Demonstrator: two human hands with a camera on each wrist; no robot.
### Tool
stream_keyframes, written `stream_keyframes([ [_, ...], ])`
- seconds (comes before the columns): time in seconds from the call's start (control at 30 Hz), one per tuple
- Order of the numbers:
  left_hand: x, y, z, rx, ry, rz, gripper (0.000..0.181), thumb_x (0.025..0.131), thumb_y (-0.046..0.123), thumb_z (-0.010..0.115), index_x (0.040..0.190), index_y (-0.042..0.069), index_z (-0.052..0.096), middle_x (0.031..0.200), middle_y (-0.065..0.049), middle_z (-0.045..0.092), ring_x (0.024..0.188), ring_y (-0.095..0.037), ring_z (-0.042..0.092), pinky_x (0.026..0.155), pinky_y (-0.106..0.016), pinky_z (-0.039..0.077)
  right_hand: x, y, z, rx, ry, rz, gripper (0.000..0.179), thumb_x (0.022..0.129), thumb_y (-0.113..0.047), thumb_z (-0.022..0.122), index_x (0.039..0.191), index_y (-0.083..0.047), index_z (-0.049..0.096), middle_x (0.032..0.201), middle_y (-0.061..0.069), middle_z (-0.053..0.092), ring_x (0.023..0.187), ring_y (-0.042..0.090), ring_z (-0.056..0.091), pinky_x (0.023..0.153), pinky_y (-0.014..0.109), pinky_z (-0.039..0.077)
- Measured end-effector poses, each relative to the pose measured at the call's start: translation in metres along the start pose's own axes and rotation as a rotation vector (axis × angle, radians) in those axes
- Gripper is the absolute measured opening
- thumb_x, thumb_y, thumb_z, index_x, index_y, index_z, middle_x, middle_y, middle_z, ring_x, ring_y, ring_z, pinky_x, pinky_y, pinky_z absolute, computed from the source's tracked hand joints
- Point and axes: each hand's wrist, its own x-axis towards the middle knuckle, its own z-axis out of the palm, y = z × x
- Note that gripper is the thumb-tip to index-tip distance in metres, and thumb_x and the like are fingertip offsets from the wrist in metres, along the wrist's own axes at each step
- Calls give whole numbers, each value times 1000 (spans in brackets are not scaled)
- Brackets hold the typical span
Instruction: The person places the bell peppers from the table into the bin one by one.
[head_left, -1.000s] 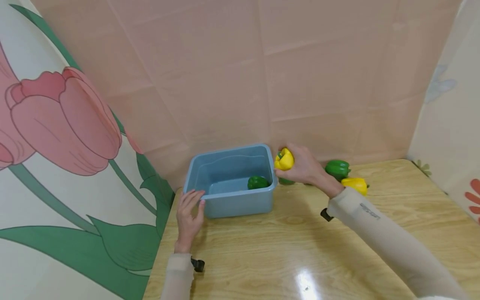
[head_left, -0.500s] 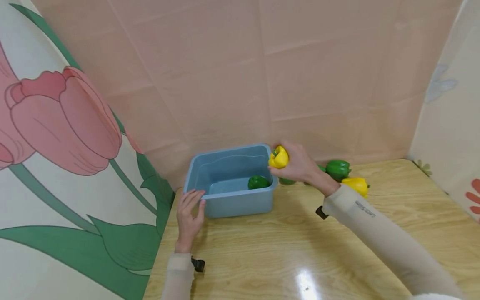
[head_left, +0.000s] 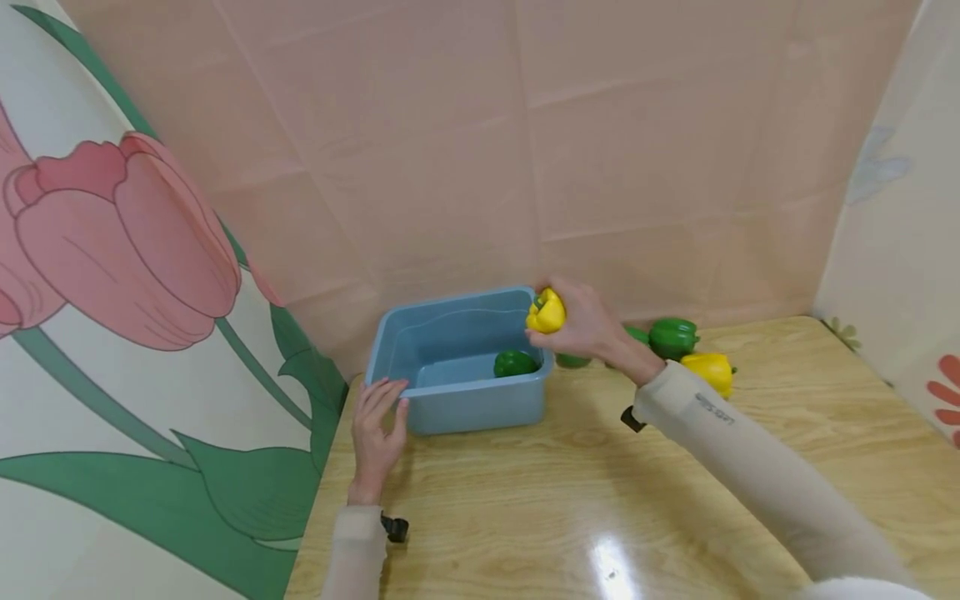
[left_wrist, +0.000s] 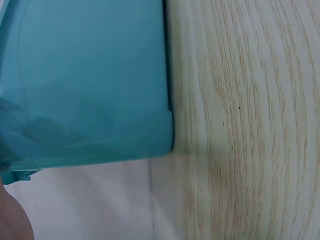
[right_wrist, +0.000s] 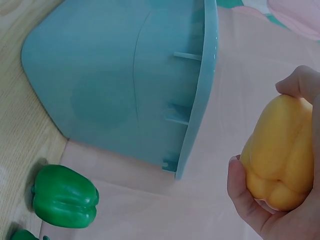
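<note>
A yellow bell pepper [head_left: 547, 312] is gripped in my right hand [head_left: 583, 323], over the right rim of a blue plastic tub [head_left: 472, 410]. In the right wrist view the fingers and thumb curl round the pepper [right_wrist: 280, 150], which is above the tub's rim level. Inside the tub, toward its right end, lies a green bell pepper [head_left: 515, 364]. My left hand [head_left: 379, 429] rests at the tub's front left corner, fingers over the rim and thumb on the outside. The left wrist view shows mostly the tub's outer wall [left_wrist: 90, 90] and a bit of that hand.
Right of the tub, partly hidden by the right arm, several peppers stand along the back wall: a green one [head_left: 673, 337], a yellow one [head_left: 708, 372] and another green one [right_wrist: 66, 196] close by the tub. Pink sheeting [head_left: 420, 167] hangs behind the wooden table [head_left: 510, 517].
My right hand has carried the yellow bell pepper leftward and slightly up, from beside the tub to over its right rim. The left hand stays at the corner.
</note>
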Motion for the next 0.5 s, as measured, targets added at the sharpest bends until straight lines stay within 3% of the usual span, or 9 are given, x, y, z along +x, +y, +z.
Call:
stream_keyframes([
  [0.33, -1, -2, 0, 2, 0, -4, 33, 95, 0, 75, 126, 11, 79, 122, -11, 78, 127, -41, 64, 118, -77, 30, 4, -2, 7, -5, -1, -14, 63, 77, -38, 88, 127, -11, 62, 96, 4, 67, 79, 22, 60, 63, 35, 54],
  [0.5, -1, -2, 0, 7, 0, -10, 28, 95, 1, 75, 122, 4, 79, 123, -11, 78, 127, -41, 64, 119, -76, 30, 8, -3, 10, 18, -10, -3, 62, 78, -37, 89, 127, -13, 61, 96, 2, 67, 79, 21, 60, 63, 35, 55],
])
